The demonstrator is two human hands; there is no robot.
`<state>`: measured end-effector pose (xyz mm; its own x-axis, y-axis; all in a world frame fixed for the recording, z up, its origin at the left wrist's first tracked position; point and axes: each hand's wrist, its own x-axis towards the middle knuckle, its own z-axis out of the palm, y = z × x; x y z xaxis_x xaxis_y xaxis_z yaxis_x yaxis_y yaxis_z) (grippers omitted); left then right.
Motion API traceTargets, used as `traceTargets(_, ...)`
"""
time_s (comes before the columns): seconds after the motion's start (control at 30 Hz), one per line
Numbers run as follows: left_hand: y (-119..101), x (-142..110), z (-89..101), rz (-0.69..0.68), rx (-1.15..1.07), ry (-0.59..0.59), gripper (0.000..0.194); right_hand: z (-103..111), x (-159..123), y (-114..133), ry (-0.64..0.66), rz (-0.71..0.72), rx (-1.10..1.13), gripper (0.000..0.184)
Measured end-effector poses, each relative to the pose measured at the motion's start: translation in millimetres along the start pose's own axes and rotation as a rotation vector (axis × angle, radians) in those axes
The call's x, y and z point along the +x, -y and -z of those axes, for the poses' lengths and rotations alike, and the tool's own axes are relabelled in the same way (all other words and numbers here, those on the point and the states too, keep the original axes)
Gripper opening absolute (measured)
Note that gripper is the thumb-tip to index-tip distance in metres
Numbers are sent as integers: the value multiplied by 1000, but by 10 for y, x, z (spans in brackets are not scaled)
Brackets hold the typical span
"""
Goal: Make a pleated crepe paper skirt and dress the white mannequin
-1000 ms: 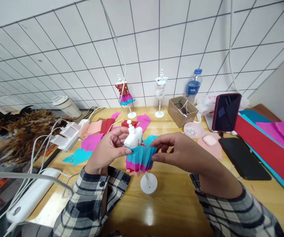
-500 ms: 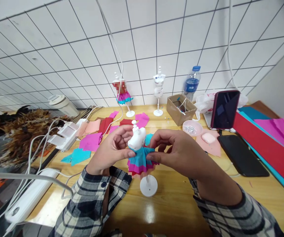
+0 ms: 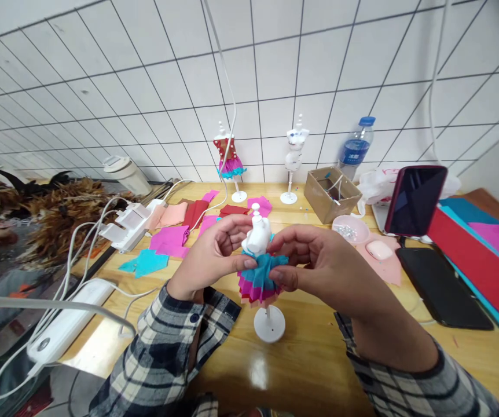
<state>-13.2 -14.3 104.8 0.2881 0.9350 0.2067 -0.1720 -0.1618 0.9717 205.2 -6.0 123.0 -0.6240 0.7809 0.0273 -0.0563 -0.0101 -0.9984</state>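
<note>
A small white dress form (image 3: 258, 236) stands on its round white base (image 3: 269, 324) in front of me. Around its waist sits a layered paper skirt (image 3: 260, 281), blue on top with magenta, red and peach edges below. My left hand (image 3: 215, 249) curves round the left side, its thumb pressed on the skirt's waist and its fingers behind the form. On the right, my right hand (image 3: 314, 260) pinches the blue layer between thumb and fingers. Part of the skirt's back is hidden by the hands.
Behind stand a dressed form (image 3: 231, 156), a bare white form (image 3: 295, 147), a cardboard box (image 3: 331, 197) and a water bottle (image 3: 356, 147). Crepe paper pieces (image 3: 169, 238) and a power strip (image 3: 71, 318) lie left. A phone (image 3: 444, 286) and red paper (image 3: 484, 260) lie right.
The view has shifted, so the scene sits further right or left-side things show more. Both hands stay on the skirt; its blue layer looks more bunched at the waist.
</note>
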Motion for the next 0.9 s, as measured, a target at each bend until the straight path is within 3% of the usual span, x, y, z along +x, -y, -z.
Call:
traceTargets(0.4, -6, 1, -80, 22, 61, 6, 59, -93, -17, 64, -197, 77, -294, 13)
traceTargets(0.67, -8, 7, -88, -3, 17, -4, 54, 33, -16, 25, -66, -4, -109, 16)
traceTargets(0.9, 14, -1, -79, 33, -42, 29, 52, 4, -16, 61, -136, 66, -310, 11)
